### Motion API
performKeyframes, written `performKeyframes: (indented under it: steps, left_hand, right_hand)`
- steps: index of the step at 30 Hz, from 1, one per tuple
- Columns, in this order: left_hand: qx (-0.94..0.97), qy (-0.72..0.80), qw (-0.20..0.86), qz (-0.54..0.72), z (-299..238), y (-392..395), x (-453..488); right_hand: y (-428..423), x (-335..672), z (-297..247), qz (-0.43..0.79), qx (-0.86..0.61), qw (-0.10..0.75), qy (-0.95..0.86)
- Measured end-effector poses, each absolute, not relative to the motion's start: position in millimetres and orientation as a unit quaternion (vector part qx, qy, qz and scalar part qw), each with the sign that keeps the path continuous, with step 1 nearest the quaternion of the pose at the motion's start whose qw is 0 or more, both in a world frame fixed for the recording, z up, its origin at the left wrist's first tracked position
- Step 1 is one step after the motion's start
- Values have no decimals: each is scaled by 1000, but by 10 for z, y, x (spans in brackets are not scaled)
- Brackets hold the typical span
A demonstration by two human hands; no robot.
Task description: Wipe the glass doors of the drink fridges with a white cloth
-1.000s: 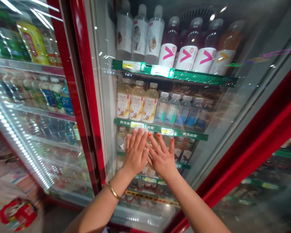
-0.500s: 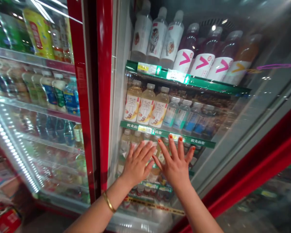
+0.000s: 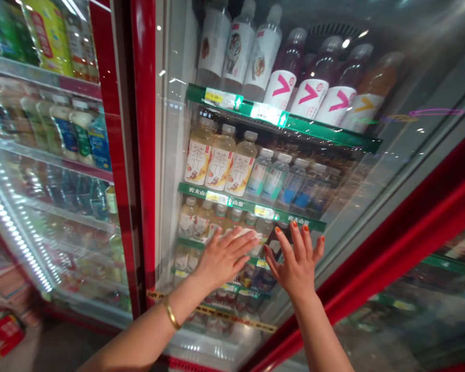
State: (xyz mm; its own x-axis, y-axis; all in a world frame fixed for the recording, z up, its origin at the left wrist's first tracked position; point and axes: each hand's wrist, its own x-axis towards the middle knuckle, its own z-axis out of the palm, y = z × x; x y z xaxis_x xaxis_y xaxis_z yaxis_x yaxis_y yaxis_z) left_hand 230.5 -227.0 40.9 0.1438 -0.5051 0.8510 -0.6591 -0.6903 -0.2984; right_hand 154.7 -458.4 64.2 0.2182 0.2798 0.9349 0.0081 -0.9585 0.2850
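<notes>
My left hand [image 3: 225, 258], with a gold bangle [image 3: 171, 313] on its wrist, is stretched out flat before a glass door [image 3: 344, 181]. A small whitish patch shows beside its fingers; I cannot tell whether it is a cloth or a label behind the glass. To its right, my right hand [image 3: 296, 263] has spread fingers with orange-red nails and nothing in them. Whether either palm touches the glass is hidden. Behind the door, small bottles [image 3: 188, 216] stand on a shelf near my hands, with tea bottles [image 3: 219, 163] on the shelf above.
Tall white-labelled bottles [image 3: 240, 49] and purple drink bottles [image 3: 282, 77] line the top shelf. A red door frame [image 3: 403, 219] runs diagonally at right. Another lit drinks cooler [image 3: 104, 62] stands at left, with a red package [image 3: 2, 333] on the floor.
The view has shifted, so the shelves sit further left and slightly higher. My hands have moved right across the glass relative to the bottles, and stand slightly further apart.
</notes>
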Motion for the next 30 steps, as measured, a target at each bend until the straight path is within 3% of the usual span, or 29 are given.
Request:
performKeyframes:
  steps: [3, 6, 9, 12, 16, 19, 22, 26, 30]
  left_hand:
    - [801, -257, 160, 517, 379, -2020, 2397]
    - [800, -190, 228, 521, 716, -2141, 2454]
    - [789, -310, 162, 505, 808, -2554, 2310]
    - [758, -421, 83, 490, 442, -2660, 2116]
    - [771, -309, 129, 542, 162, -2181, 2217]
    - [771, -194, 190, 576, 519, -2107, 2426]
    - [786, -174, 217, 552, 792, -2546, 2384]
    - [796, -330, 83, 501, 251, -2944, 2075]
    - [805, -281, 87, 516, -296, -2354, 2126]
  right_hand:
    - [-4703, 1545, 609, 622, 772, 110, 75]
    - [-4758, 1596, 567, 625, 770, 110, 66]
    - [-4784, 1627, 528, 635, 764, 85, 82]
    - [-4803, 1616, 502, 641, 759, 60, 95]
    - [-4791, 1605, 496, 643, 758, 51, 94]
    - [-4772, 1607, 512, 650, 751, 44, 102]
    - [-4777, 1591, 526, 652, 749, 40, 108]
    - [-4810, 1557, 527, 639, 759, 33, 120]
    - [-4812, 1565, 517, 638, 760, 46, 119]
